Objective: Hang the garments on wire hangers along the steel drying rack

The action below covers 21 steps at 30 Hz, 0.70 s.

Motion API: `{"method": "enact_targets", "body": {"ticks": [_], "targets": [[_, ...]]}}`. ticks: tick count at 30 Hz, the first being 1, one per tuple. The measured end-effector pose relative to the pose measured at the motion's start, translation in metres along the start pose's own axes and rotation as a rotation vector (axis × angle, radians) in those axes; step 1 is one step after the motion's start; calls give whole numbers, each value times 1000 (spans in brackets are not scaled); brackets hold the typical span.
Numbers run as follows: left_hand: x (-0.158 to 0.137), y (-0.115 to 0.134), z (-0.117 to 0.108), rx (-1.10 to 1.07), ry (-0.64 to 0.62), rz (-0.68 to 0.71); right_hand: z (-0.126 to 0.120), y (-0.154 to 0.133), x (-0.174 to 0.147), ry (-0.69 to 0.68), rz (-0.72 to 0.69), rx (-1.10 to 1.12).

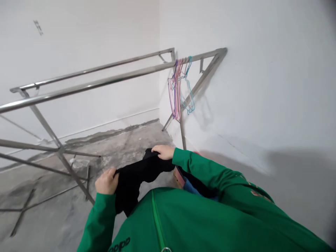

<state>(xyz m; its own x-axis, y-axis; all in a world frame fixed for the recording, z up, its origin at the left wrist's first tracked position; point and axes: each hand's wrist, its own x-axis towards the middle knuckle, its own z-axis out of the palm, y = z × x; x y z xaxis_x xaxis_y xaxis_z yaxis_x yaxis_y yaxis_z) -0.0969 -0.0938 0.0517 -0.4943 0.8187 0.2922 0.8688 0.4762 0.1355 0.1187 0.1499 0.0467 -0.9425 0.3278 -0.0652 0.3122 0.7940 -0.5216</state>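
A black garment (pixel 140 172) is stretched between my two hands in front of my green jacket; its exact kind does not show. My left hand (pixel 107 181) is closed on one end, thumb on top. Higher and to the right, my right hand (pixel 164 152) pinches the other end. The cloth sags between them, and part of it hangs below my left hand. Beyond the hands, several pink and purple hangers (pixel 176 92) and blue hangers (pixel 190 94) hang together near the right end of a metal drying rack (pixel 105 83).
The rack's crossed legs (pixel 61 150) stand on the bare concrete floor (pixel 52 224) at the left. White walls meet in the corner behind it. Partly hidden by my right arm are a pink item (pixel 179 177) and a blue item (pixel 191 187).
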Motion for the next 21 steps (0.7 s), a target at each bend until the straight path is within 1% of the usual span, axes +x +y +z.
{"method": "enact_targets", "body": {"ticks": [2, 3, 4, 5, 6, 8, 9, 10, 11, 12, 14, 16, 18, 21], "targets": [[-5, 6, 4, -37, 42, -26, -21, 6, 0, 15, -76, 122], [-6, 9, 6, -49, 56, -32, -37, 7, -1, 63, -83, 157], [-7, 12, 6, -56, 61, -32, -56, 9, -2, 147, -64, 160], [-7, 14, 6, -59, 59, -25, -77, 9, -4, 264, -25, 133], [-7, 16, 7, -58, 55, -13, -100, 9, -6, 418, 25, 68], [-7, 20, 9, -47, 61, 11, -147, 9, -9, 718, 167, -128], [-7, 20, 10, -38, 77, 21, -168, 9, -9, 818, 251, -237], [-6, 21, 12, -31, 105, 28, -186, 10, -8, 875, 335, -341], [-6, 21, 15, -26, 145, 34, -202, 12, -6, 896, 413, -438], [-5, 20, 18, -21, 194, 42, -215, 16, -3, 880, 477, -525], [-4, 18, 25, -8, 303, 65, -232, 28, 6, 789, 570, -657], [-2, 12, 31, 19, 382, 94, -239, 43, 14, 674, 627, -725], [1, 6, 34, 51, 416, 137, -241, 58, 20, 596, 669, -740], [2, -1, 35, 67, 433, 201, -239, 69, 23, 584, 708, -718]]}}
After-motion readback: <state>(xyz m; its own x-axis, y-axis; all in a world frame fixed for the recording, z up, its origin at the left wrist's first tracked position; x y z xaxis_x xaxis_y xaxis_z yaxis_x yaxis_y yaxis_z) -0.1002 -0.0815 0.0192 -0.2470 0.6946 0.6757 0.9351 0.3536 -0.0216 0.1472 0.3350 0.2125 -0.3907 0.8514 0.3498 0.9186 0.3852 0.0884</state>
